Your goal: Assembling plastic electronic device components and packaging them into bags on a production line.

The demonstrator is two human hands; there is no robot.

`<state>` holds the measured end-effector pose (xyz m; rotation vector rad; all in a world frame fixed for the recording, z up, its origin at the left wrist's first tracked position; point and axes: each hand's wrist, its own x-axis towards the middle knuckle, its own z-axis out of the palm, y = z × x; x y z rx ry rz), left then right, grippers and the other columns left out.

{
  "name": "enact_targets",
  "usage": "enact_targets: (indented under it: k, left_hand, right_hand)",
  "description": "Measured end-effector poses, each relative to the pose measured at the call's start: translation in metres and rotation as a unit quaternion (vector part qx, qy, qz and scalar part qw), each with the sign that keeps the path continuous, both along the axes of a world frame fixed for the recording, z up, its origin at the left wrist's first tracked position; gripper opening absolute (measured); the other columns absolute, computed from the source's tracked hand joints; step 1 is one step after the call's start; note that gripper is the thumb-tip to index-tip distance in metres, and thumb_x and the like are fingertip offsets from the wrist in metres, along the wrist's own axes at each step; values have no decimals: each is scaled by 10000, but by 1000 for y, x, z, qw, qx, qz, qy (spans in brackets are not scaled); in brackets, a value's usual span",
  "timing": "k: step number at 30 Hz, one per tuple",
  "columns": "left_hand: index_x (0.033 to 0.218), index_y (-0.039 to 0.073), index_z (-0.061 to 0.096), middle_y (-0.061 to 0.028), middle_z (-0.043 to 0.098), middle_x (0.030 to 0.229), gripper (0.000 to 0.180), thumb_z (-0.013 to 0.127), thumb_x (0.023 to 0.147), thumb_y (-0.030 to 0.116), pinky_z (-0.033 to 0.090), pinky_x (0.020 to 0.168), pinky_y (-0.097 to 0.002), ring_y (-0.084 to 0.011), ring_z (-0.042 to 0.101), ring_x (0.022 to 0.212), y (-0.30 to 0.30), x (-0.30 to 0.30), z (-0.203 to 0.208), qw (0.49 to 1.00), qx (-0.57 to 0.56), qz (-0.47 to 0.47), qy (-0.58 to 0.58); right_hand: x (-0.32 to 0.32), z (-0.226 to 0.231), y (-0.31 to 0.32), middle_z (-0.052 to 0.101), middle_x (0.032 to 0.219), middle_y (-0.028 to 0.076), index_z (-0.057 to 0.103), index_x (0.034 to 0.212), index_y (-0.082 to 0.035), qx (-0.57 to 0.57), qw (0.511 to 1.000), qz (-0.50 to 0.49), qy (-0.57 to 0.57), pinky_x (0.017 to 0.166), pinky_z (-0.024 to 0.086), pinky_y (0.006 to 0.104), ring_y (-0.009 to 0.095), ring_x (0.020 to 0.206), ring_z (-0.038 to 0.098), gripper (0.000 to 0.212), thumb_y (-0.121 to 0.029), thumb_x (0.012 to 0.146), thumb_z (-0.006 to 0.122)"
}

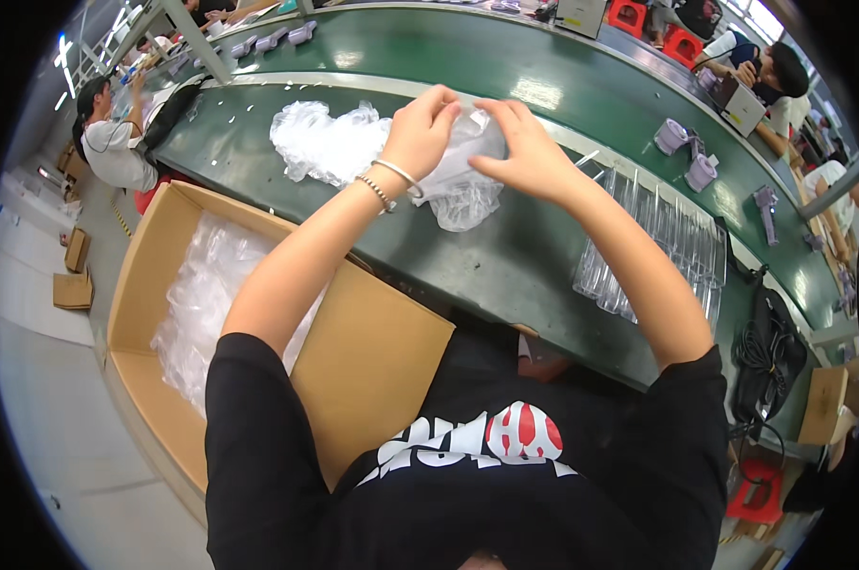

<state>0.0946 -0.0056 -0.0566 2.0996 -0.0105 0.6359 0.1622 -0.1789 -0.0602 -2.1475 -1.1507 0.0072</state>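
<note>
Both hands meet over the green table [505, 256], holding one clear plastic bag [462, 185] just above its surface. The left hand [422, 133] pinches the bag's top with a narrow grip; the right hand [524, 152] grips its far right edge, fingers closed on the film. A heap of similar bags [325, 142] lies just left. Clear plastic trays [657, 247] lie to the right. Near left, an open cardboard box [372, 361] holds more bags.

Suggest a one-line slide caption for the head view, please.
Left hand and right hand grip a clear plastic bag over a green workbench.
</note>
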Motion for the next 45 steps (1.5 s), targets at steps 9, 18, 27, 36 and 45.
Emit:
enact_targets:
  k: [9,18,27,36,45]
  left_hand:
    - [902,72,577,-1,560,725,101,533,903,163,401,489,-245,-88,486,578,-7,54,20,880,-454,-69,123]
    - [937,93,582,-2,591,767,105,516,916,173,422,490,-254,-105,550,632,-7,62,31,827,-530,-171,76]
    - [1062,38,586,6,599,855,257,527,909,236,443,599,-238,-76,536,723,19,48,15,956,-262,-52,123]
    - [957,68,621,-138,625,889,288,656,784,295,481,775,-363,-285,605,829,25,6,1,946,272,-98,148]
    - [914,13,597,-150,639,783,134,571,839,121,489,696,-356,-331,618,748,33,5,-6,962,272,-17,9]
  right_hand:
    - [-6,4,12,445,1287,186,362,1332,-62,151,954,-62,-251,988,348,414,368,1163,452,778,-344,703,721]
    - [18,20,-2,543,1171,125,392,1320,19,247,890,-112,366,776,446,308,192,946,547,662,-305,802,646]
    - [56,19,-18,591,638,8,652,807,8,221,968,-65,97,551,392,256,79,587,473,277,-264,846,616]
    - [51,56,-29,439,637,-74,493,656,-71,277,947,-111,121,495,293,191,18,544,342,305,-250,876,607]
    - [39,33,-25,558,755,109,529,922,-25,138,987,-82,-12,665,443,321,204,715,539,316,-206,671,595]
